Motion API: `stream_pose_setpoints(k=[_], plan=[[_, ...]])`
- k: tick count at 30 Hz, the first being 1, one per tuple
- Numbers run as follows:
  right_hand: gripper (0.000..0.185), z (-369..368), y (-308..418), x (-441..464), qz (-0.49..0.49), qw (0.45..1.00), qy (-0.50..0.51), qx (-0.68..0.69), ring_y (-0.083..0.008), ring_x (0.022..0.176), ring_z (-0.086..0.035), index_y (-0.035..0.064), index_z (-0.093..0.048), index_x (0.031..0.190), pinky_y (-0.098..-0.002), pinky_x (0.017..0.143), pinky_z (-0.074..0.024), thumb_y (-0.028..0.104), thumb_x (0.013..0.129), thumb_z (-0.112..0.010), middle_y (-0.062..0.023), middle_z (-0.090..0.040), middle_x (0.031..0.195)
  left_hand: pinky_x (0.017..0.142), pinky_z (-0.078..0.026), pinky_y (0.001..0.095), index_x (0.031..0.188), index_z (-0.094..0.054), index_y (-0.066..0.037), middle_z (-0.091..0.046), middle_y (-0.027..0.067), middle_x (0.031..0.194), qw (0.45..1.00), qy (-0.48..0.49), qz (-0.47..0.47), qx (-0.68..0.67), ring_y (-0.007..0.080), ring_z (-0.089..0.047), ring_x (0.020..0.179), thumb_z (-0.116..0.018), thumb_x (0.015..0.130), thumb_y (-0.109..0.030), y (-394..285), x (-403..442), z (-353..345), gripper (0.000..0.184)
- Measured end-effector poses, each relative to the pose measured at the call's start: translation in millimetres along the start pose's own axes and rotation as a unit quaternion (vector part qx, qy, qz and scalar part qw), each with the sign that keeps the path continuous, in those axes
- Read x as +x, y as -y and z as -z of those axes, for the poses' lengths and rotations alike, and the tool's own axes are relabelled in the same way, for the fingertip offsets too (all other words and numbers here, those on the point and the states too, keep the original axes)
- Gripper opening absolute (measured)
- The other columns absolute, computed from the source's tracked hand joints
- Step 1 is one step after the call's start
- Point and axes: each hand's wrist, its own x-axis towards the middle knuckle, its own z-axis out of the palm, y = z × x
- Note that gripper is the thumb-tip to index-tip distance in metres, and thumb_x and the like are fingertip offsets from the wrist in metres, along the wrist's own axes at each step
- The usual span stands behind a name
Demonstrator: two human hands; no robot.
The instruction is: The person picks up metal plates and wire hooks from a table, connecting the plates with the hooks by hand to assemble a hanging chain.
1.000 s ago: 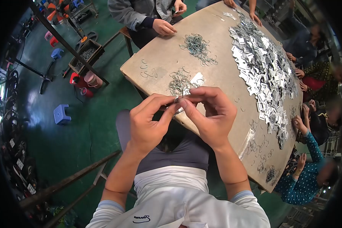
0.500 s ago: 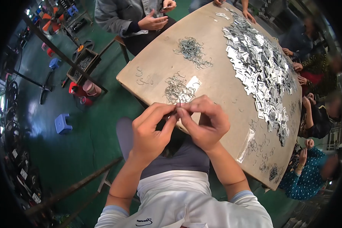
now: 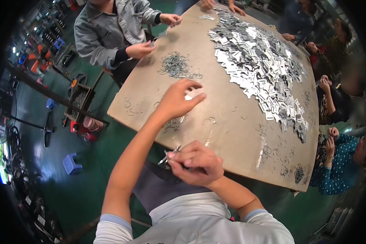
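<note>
I am holding my left hand (image 3: 178,101) over the worktop (image 3: 219,142), its thumb and fingers curving apart with a wide gap between them; I am seeing nothing gripped there. Beneath my left wrist, a small pile of wire hooks (image 3: 171,125) is lying near the worktop's edge, partly hidden by my arm. My right hand (image 3: 199,163) is staying lower, above my lap and just off that edge, its thumb and fingertips closing on some small metal pieces (image 3: 163,160). These are sticking out past my fingertips, too blurred for me to tell their exact shape or number.

Beyond my left hand, a greenish pile of hooks (image 3: 175,65) is resting on the worktop. To the right of it, a large heap of flat metal pieces (image 3: 256,61) is spreading toward the far side, and loose hooks (image 3: 267,152) are lying scattered nearer the right end, beside a dark cluster (image 3: 299,174). At the upper left, a person in a grey jacket (image 3: 97,38) is holding both hands out near the worktop's edge. Other people are sitting along the far side.
</note>
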Motion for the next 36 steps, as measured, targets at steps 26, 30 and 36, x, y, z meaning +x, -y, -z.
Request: stream_pose_setpoints(k=[26,30,36], plan=[[0.048,21,1,-31,-0.038,0.999,0.015,-0.024,-0.0215,0.07,-0.068,0.0035,-0.05,0.105,-0.0302,0.061,-0.0569,-0.016,0.076,-0.083,-0.0199,-0.079,0.095,0.072,-0.056,0.0244,0.111,-0.067,0.001,-0.073,0.0077,0.098,0.922,0.012,0.112,-0.37,0.0126,-0.071,0.087,-0.076,0.098,-0.013,13,53,-23,0.021],[0.047,9,1,-35,-0.059,0.997,0.019,-0.037,-0.0217,0.075,-0.068,0.0029,-0.049,0.107,-0.0319,0.065,-0.0586,-0.018,0.078,-0.079,-0.0212,-0.077,0.09,0.074,-0.062,0.0318,0.109,-0.07,0.004,-0.073,0.0076,0.099,0.956,-0.041,0.129,-0.262,0.0163,-0.072,0.087,-0.078,0.096,-0.012,6,-51,49,0.022],[0.041,-21,-10,-44,-0.067,0.997,-0.025,0.002,-0.0232,0.077,-0.073,0.0008,-0.056,0.103,-0.0335,0.068,-0.0606,-0.017,0.078,-0.082,-0.0186,-0.076,0.088,0.078,-0.066,0.0343,0.108,-0.07,0.006,-0.073,0.0096,0.095,0.919,-0.068,0.14,-0.361,0.0169,-0.073,0.085,-0.075,0.097,-0.007,-40,-154,87,0.017]])
